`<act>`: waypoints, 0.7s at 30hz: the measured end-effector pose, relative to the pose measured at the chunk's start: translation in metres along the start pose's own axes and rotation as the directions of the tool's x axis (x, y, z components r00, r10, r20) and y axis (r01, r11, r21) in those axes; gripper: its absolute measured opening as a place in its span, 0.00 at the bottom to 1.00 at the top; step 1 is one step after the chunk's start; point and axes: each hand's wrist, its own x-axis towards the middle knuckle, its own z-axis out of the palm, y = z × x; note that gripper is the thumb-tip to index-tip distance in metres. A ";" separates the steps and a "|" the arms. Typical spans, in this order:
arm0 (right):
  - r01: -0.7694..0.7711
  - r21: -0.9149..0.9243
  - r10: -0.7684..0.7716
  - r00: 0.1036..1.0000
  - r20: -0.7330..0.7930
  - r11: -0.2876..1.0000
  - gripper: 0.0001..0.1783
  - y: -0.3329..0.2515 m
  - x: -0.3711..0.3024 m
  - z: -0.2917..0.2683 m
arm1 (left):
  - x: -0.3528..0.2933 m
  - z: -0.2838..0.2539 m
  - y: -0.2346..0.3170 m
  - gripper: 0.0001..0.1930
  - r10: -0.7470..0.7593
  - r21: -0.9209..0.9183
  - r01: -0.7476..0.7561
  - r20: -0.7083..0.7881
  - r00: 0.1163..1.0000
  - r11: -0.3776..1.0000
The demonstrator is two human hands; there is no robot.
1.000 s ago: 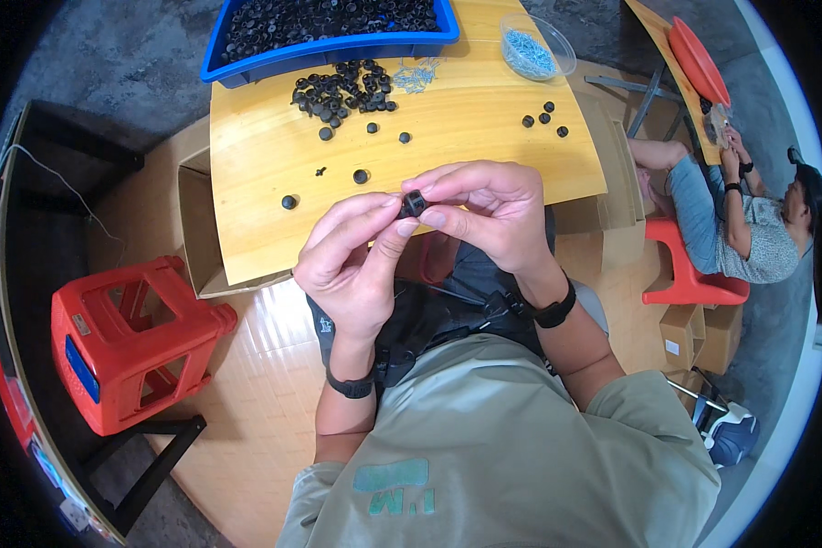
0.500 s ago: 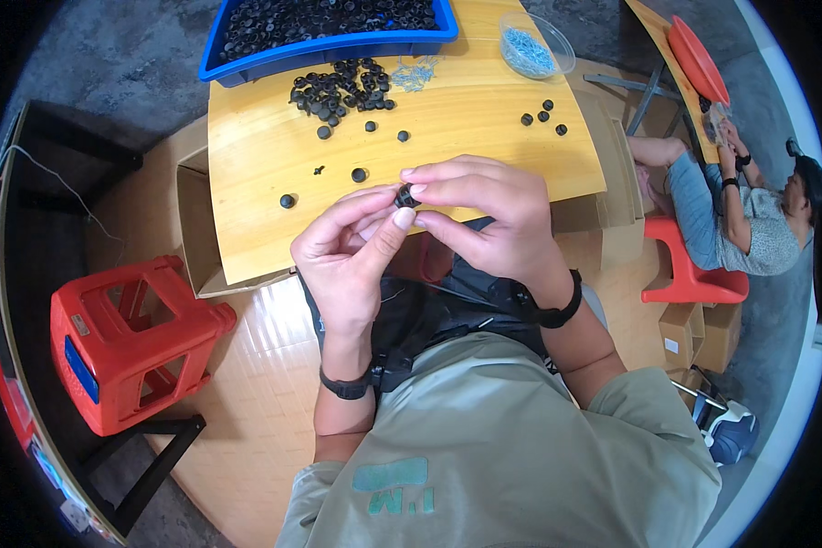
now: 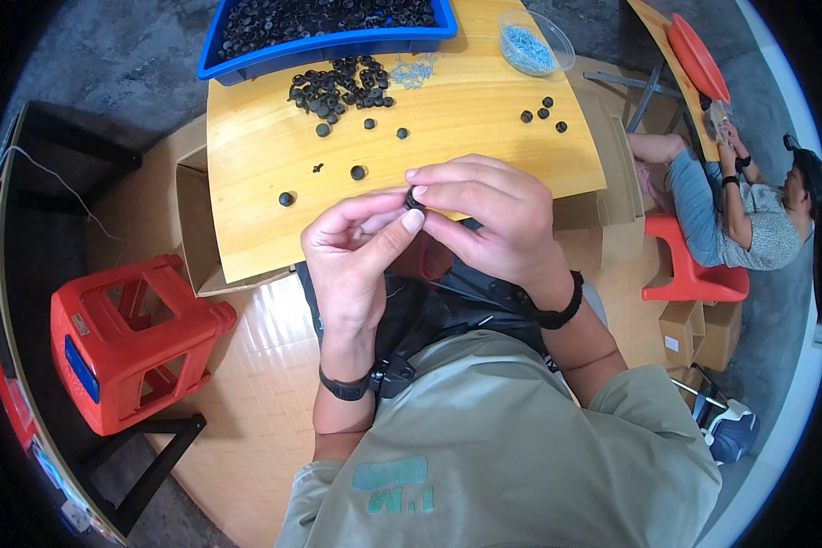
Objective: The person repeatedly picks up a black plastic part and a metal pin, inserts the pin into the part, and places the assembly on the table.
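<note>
In the head view, the person's left hand [image 3: 352, 247] and right hand [image 3: 498, 210] grasp a small black plastic part [image 3: 414, 203] between thumbs and fingertips, near the close edge of the yellow wooden table [image 3: 484, 119], with a pile of black caps [image 3: 338, 87] beyond. Legible green block lettering [image 3: 400, 500] sits beneath a solid green patch [image 3: 390, 472] on the grey-green T-shirt [image 3: 521, 438]. The red plastic stool [image 3: 192, 306] bears a pale sticker [image 3: 80, 325], and a cardboard box [image 3: 692, 329] a white label [image 3: 671, 344], both too small to read.
</note>
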 end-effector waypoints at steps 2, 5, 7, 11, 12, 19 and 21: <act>0.014 -0.017 -0.014 1.000 -0.013 1.000 0.13 0.001 0.000 0.001 | -0.001 0.002 0.001 0.12 -0.008 0.053 0.008 0.009 1.000 0.999; 0.026 -0.038 -0.027 0.999 -0.042 0.999 0.13 0.001 -0.002 0.002 | -0.001 0.001 0.001 0.11 -0.004 0.063 0.004 0.006 1.000 0.998; 0.021 -0.042 -0.024 0.998 -0.057 0.999 0.13 0.001 -0.003 0.003 | -0.001 0.002 0.002 0.10 0.027 0.105 -0.027 0.002 1.000 0.994; -0.085 0.048 0.089 0.993 -0.082 0.995 0.12 0.000 -0.007 0.005 | 0.000 0.003 0.005 0.08 0.092 0.168 -0.096 0.035 0.995 0.981; -0.122 0.078 0.129 0.988 -0.088 0.989 0.12 0.000 -0.009 0.005 | 0.000 0.003 0.005 0.08 0.092 0.168 -0.096 0.035 0.995 0.981; -0.285 0.400 0.370 0.917 -0.152 0.871 0.11 0.000 -0.022 0.019 | 0.002 0.003 0.000 0.09 0.094 0.110 -0.098 0.039 0.995 0.989; -0.295 0.429 0.385 0.913 -0.139 0.854 0.11 0.000 -0.022 0.019 | 0.002 0.004 0.000 0.10 0.100 0.113 -0.105 0.050 0.994 0.988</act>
